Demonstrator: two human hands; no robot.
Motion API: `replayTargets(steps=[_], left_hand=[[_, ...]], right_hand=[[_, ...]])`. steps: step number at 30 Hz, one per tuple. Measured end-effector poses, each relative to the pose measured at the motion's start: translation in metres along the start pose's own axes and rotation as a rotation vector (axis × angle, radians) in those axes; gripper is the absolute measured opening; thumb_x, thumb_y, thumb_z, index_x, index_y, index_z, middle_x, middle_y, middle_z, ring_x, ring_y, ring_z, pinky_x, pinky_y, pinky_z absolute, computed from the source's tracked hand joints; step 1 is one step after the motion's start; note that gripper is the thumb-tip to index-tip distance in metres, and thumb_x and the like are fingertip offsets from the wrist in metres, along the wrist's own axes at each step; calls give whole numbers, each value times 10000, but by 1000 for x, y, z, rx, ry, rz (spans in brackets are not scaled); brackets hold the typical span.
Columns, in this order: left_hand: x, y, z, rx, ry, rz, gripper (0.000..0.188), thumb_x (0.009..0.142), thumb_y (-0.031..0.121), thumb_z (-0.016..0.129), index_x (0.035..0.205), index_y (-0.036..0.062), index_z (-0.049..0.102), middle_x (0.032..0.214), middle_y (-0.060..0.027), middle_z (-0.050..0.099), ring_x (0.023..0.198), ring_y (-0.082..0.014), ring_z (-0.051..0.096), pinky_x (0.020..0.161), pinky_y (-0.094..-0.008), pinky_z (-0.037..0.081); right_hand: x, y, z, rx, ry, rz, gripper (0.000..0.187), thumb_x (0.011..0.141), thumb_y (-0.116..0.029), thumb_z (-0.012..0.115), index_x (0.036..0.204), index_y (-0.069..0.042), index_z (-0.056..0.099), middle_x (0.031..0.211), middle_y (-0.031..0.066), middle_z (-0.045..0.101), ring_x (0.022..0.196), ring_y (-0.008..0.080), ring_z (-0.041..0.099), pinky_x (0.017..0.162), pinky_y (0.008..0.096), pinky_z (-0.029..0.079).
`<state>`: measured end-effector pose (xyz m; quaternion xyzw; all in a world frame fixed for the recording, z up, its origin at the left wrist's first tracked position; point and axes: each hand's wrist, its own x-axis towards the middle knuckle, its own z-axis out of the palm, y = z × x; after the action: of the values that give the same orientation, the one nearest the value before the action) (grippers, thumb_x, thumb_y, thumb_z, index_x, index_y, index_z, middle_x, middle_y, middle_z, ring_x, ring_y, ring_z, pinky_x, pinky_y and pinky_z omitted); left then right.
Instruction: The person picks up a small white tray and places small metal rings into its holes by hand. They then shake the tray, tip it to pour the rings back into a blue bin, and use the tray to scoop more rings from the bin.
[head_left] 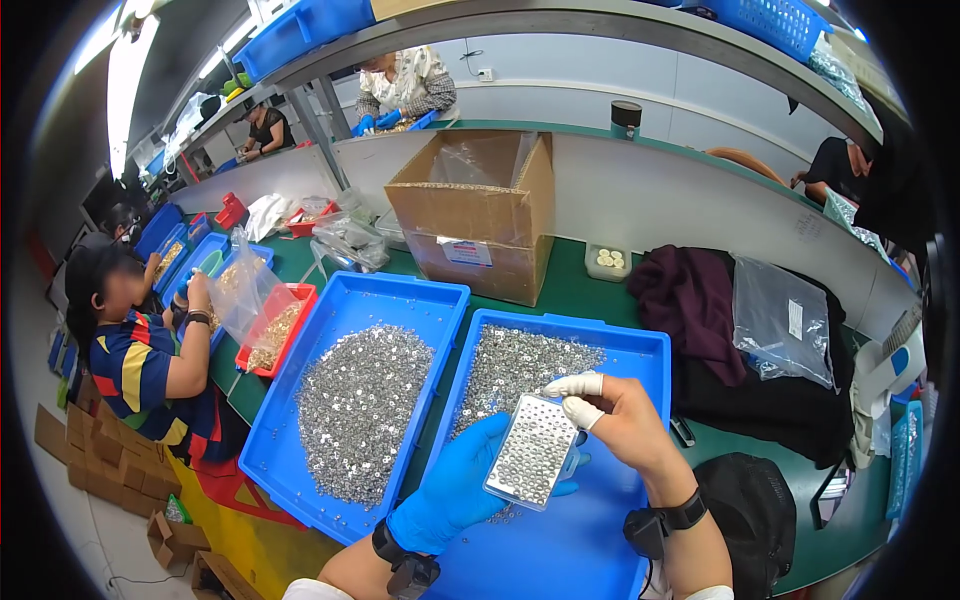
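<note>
My left hand [455,495], in a blue glove, is wrapped round a small clear plastic tray [530,450] and holds it tilted above the right blue bin. Rows of small round silver metal parts fill the tray's face. At its upper right corner is my right hand [625,420], bare except for white finger cots on thumb and forefinger. Those two fingertips are bent close together; anything between them is too small to make out. Beneath, the right blue bin [640,350] has a heap of loose silver metal parts [510,365] toward its far left, with a few strays near my glove.
A second blue bin [400,290], heaped with silver parts, stands to the left. Behind are a cardboard box [490,220] and a small tub of white discs [607,262]. Dark clothing [760,410] and a plastic bag [785,320] lie right. A co-worker [150,350] sits left beside a red bin [300,292].
</note>
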<state>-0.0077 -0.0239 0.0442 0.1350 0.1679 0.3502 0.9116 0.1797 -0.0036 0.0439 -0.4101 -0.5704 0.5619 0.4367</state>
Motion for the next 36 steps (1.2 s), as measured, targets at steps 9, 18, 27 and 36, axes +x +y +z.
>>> replayTargets(steps=[9,18,27,36], left_hand=[[0,3,-7,29,-97,-53,488,944,272,294,1313,-47,302,1240,-241,453,1072,-386,520,836,-488,493],[-4,5,-3,-7,-79,-38,510,939,283,301,1323,-51,274,1261,-263,424,1083,-381,514,769,-456,523],[-5,4,2,34,-11,-11,534,940,305,295,1336,-50,242,1267,-293,399,1098,-390,499,783,-437,522],[-4,2,-20,-220,-270,-23,528,935,281,315,1318,-77,257,1248,-312,409,1108,-388,492,933,-473,422]], right_hand=[[-4,-11,-2,63,-28,69,225,847,-27,514,1043,-17,624,872,12,624,755,63,552,660,214,462],[-7,-13,1,106,-39,100,233,854,-28,501,1050,-35,627,821,-3,622,626,41,512,548,202,446],[-7,-15,2,130,-38,106,239,854,-29,504,1059,-39,625,789,-5,612,608,43,506,535,196,440],[-7,-13,3,110,-35,88,241,851,-27,510,1060,-52,629,775,-7,605,598,49,509,534,197,440]])
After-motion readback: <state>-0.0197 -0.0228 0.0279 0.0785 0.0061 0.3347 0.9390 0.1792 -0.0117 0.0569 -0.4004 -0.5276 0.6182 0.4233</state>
